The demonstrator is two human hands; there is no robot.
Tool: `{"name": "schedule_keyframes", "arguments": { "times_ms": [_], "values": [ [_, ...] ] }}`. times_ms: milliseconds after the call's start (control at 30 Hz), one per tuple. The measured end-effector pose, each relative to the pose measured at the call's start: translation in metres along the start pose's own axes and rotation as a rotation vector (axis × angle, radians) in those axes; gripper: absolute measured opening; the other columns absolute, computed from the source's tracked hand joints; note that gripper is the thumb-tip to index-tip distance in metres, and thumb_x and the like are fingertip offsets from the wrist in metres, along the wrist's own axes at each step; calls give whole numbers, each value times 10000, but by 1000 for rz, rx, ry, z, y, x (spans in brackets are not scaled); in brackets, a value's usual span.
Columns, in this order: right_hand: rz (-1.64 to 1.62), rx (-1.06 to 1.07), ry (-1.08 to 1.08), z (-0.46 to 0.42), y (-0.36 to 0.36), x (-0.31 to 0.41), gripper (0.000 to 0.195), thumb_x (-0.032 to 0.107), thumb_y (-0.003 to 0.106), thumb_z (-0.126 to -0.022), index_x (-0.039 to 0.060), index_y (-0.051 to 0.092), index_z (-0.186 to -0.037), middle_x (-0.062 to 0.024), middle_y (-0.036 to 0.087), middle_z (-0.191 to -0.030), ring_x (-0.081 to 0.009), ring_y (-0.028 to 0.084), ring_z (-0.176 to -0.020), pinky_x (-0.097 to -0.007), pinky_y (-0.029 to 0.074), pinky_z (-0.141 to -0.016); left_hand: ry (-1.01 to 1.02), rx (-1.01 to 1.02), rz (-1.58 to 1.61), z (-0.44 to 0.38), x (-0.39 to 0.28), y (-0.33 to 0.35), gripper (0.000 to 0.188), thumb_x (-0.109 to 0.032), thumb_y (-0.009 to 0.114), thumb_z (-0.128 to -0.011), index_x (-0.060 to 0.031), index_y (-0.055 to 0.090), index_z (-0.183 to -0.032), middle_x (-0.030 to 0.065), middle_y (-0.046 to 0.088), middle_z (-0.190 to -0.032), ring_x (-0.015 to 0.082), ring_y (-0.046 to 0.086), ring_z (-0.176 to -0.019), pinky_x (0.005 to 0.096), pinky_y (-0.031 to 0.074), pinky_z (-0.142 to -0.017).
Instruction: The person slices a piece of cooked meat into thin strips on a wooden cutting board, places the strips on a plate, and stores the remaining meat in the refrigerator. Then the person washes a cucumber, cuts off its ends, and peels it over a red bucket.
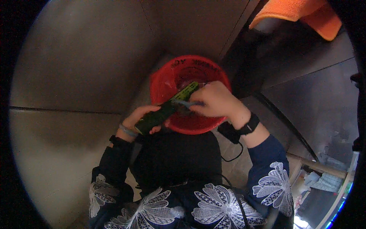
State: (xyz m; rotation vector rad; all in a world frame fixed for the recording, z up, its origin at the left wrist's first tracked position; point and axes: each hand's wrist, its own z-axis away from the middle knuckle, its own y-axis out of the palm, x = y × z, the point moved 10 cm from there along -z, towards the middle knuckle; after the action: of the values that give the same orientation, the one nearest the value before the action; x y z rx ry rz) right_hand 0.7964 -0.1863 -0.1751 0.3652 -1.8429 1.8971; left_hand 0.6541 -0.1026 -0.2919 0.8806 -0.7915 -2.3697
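Observation:
A dark green cucumber (pixel 158 116) lies slanted over a red plastic bin (pixel 197 126). My left hand (pixel 143 116) grips its lower end from beneath and beside it. A strip along its upper end looks lighter green. In my right hand (pixel 217 100) is a peeler (pixel 181 102), blurred, whose head touches the cucumber near its middle; its exact type is hard to tell. The inside of the bin is dim, and its contents cannot be made out clearly.
Large smooth panels (pixel 74 71) stand at the left and behind the bin. An orange cloth (pixel 286 11) hangs at the upper right. A black device with a cable (pixel 230 133) is by my right wrist. Shelves with folded cloth (pixel 326 181) are at the lower right.

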Motion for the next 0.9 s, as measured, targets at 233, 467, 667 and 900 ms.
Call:
{"name": "schedule_keyframes", "arguments": {
  "times_ms": [233, 467, 667, 900],
  "values": [
    [124, -126, 330, 29, -10, -105, 189, 308, 695, -765, 152, 714, -869, -105, 665, -757, -312, 643, -728, -407, 500, -626, 120, 109, 125, 21, -2, 3, 514, -339, 407, -950, 43, 460, -1289, 205, 607, -943, 200, 588, -566, 290, 494, -422],
    [37, -58, -11, 6, -5, 10, 129, 291, 688, -771, 170, 704, -813, -80, 632, -679, -304, 621, -674, -414, 470, -587, 185, -61, 47, 8, -5, -23, 439, -279, 474, -950, 1, 485, -1288, 147, 610, -1040, 217, 610, -882, 322, 536, -631],
    [0, -66, -21, 0, 2, -7, 144, 309, 678, -778, 172, 705, -815, -86, 639, -680, -315, 627, -675, -430, 469, -585, 171, 4, -64, -4, -13, 16, 458, -289, 528, -897, -32, 480, -1273, 129, 585, -963, 203, 573, -792, 304, 514, -596],
    [95, -146, 342, 29, -10, -112, 193, 323, 683, -771, 150, 718, -850, -108, 661, -756, -319, 638, -718, -409, 493, -615, 91, 194, 140, 13, 4, 11, 504, -275, 514, -898, -17, 410, -1319, 162, 586, -988, 198, 576, -735, 290, 504, -523]
  ]
}}
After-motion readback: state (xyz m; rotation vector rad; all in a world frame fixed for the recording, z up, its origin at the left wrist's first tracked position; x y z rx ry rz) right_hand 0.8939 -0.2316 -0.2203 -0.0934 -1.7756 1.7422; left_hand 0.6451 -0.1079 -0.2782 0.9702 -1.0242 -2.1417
